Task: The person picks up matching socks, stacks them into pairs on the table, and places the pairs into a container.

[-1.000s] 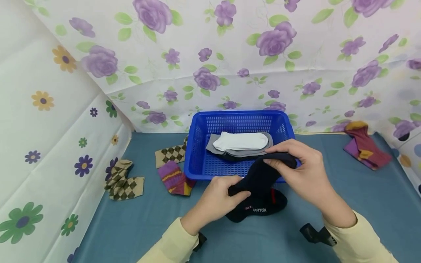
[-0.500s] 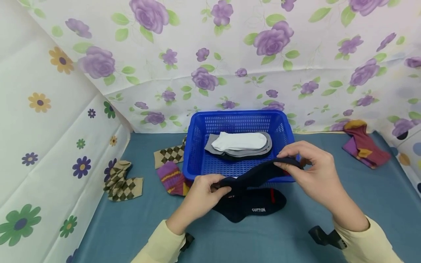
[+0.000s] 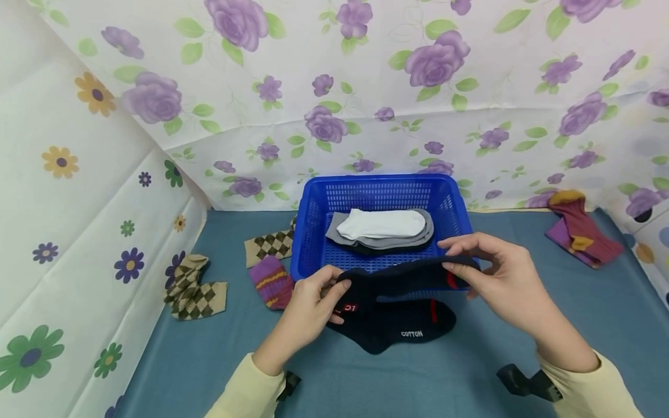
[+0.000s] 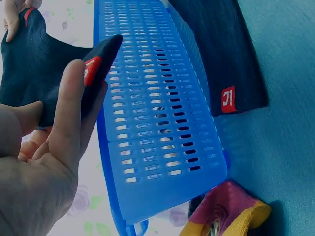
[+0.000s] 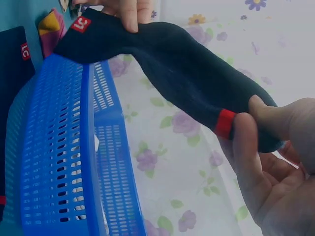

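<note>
A dark navy sock (image 3: 402, 278) is stretched between both hands above the front rim of the blue basket (image 3: 387, 181). My left hand (image 3: 308, 302) pinches its cuff end, where a red label shows. At the other end, near a red patch, my right hand (image 3: 502, 278) pinches the sock between thumb and fingers. Below it on the cloth lies a second dark sock (image 3: 413, 322) marked COTTON. In the right wrist view the held sock (image 5: 197, 69) hangs lengthwise from hand to hand.
The basket holds a white sock (image 3: 384, 223) on top of grey and dark ones. To its left lie argyle socks (image 3: 211, 299) and a purple striped sock (image 3: 269, 278). A maroon and purple pair (image 3: 587, 235) rests at the far right, near the patterned back sheet.
My hands have moved apart, the left one leftward and the right one to the right and slightly down. The held sock, bunched before, is now drawn out nearly straight, with its red label showing.
</note>
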Tool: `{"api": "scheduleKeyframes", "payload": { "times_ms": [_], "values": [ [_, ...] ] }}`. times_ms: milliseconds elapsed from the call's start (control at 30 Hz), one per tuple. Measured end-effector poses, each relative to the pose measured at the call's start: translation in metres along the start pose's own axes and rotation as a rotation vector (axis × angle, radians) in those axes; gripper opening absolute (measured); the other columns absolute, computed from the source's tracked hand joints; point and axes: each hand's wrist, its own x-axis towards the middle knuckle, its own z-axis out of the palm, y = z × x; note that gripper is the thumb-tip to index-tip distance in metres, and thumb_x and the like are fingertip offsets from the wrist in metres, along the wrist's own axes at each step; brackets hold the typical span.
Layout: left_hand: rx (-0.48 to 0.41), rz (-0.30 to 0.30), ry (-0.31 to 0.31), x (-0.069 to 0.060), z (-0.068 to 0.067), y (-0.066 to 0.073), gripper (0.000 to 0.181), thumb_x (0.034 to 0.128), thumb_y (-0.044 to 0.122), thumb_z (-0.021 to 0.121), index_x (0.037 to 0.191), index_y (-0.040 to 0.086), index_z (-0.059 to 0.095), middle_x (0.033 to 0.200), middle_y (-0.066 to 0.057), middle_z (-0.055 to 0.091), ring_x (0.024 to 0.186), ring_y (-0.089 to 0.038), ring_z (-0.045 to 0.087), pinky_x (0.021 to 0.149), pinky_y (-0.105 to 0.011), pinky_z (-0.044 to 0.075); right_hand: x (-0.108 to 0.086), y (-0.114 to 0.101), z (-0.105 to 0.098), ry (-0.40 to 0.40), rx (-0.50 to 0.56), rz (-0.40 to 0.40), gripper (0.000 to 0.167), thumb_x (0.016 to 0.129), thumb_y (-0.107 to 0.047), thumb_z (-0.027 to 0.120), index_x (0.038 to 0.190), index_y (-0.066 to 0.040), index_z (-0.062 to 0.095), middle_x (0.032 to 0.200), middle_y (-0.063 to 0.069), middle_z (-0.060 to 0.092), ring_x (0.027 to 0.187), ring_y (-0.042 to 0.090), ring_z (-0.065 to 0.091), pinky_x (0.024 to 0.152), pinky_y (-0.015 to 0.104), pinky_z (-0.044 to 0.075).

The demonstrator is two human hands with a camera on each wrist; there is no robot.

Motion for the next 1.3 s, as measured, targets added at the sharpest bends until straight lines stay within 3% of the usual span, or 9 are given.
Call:
{"api": "scheduleKeyframes", "payload": {
  "times_ms": [100,200,333,500,600,767,933,1100,1300],
  "values": [
    [0.024,0.047,0.040,-0.002,-0.002,0.003,0.013,0.0970,0.019,0.051,0.101,0.012,0.061,0.085,-0.009,0.066,0.066,-0.016,0.068,0.062,-0.030,0.057,-0.002,0.000,-0.003,-0.046,-0.006,0.046,0.015,0.084,-0.011,0.068,0.092,-0.021,0.061,0.113,-0.005,0.067,0.058,0.010,0.060,0.039,0.028,0.046],
    [0.099,0.087,0.106,-0.002,-0.005,-0.007,0.015,0.0943,0.028,0.055,0.099,0.018,0.065,0.082,0.002,0.068,0.069,-0.006,0.066,0.064,-0.025,0.055,-0.004,0.001,-0.006,-0.121,0.046,0.075,0.013,0.085,-0.012,0.068,0.094,-0.020,0.064,0.110,-0.003,0.068,0.067,0.011,0.065,0.044,0.030,0.050],
    [0.127,0.130,0.137,-0.004,-0.010,-0.016,0.024,0.0925,0.040,0.055,0.082,0.022,0.067,0.066,0.008,0.060,0.055,-0.005,0.055,0.057,-0.021,0.051,-0.007,0.004,-0.008,-0.211,0.112,0.088,0.012,0.084,-0.013,0.069,0.094,-0.018,0.066,0.106,0.000,0.068,0.083,0.011,0.068,0.055,0.033,0.055],
    [0.094,0.210,0.130,-0.008,-0.017,-0.019,0.040,0.0992,0.032,0.045,0.073,0.016,0.070,0.069,0.004,0.065,0.070,-0.005,0.065,0.070,-0.021,0.055,-0.015,0.014,-0.007,-0.285,0.060,0.048,0.009,0.081,-0.023,0.073,0.088,-0.024,0.068,0.103,-0.008,0.068,0.094,0.006,0.064,0.061,0.029,0.055],
    [0.118,0.220,0.119,-0.009,-0.019,-0.022,0.031,0.0975,0.032,0.049,0.085,0.022,0.075,0.092,0.008,0.072,0.084,-0.006,0.068,0.071,-0.022,0.055,-0.020,0.021,-0.008,-0.358,0.023,-0.001,0.009,0.079,-0.025,0.075,0.086,-0.026,0.070,0.102,-0.010,0.068,0.095,0.005,0.063,0.065,0.027,0.055],
    [0.152,0.243,0.054,-0.014,-0.016,-0.029,0.010,0.0872,0.030,0.066,0.085,0.026,0.075,0.095,0.007,0.072,0.092,-0.005,0.067,0.078,-0.022,0.054,-0.031,0.031,-0.008,-0.486,-0.070,-0.049,0.022,0.076,-0.009,0.076,0.082,-0.030,0.071,0.097,-0.011,0.069,0.090,0.004,0.064,0.062,0.023,0.055],
    [0.211,0.214,-0.016,-0.018,-0.009,-0.037,0.006,0.0829,0.028,0.071,0.084,0.024,0.076,0.099,0.006,0.072,0.098,-0.004,0.065,0.081,-0.021,0.053,-0.039,0.038,-0.002,-0.555,-0.155,-0.022,0.040,0.072,0.006,0.070,0.077,-0.033,0.068,0.094,-0.012,0.070,0.088,0.008,0.065,0.056,0.021,0.050],
    [0.293,0.174,-0.073,-0.016,0.001,-0.048,0.008,0.0841,0.026,0.070,0.084,0.021,0.076,0.101,0.004,0.072,0.100,-0.005,0.065,0.083,-0.025,0.053,-0.044,0.052,0.004,-0.538,-0.235,0.027,0.044,0.069,0.012,0.063,0.072,-0.032,0.067,0.092,-0.012,0.070,0.087,0.012,0.066,0.057,0.020,0.045],
    [0.376,0.222,-0.021,-0.010,0.010,-0.057,0.007,0.0820,0.021,0.072,0.079,0.017,0.076,0.098,0.001,0.072,0.101,-0.008,0.064,0.087,-0.027,0.052,-0.046,0.077,0.022,-0.359,-0.325,-0.025,0.044,0.071,0.014,0.062,0.071,-0.029,0.065,0.092,-0.012,0.069,0.084,0.010,0.066,0.056,0.019,0.047]
  ]
}}
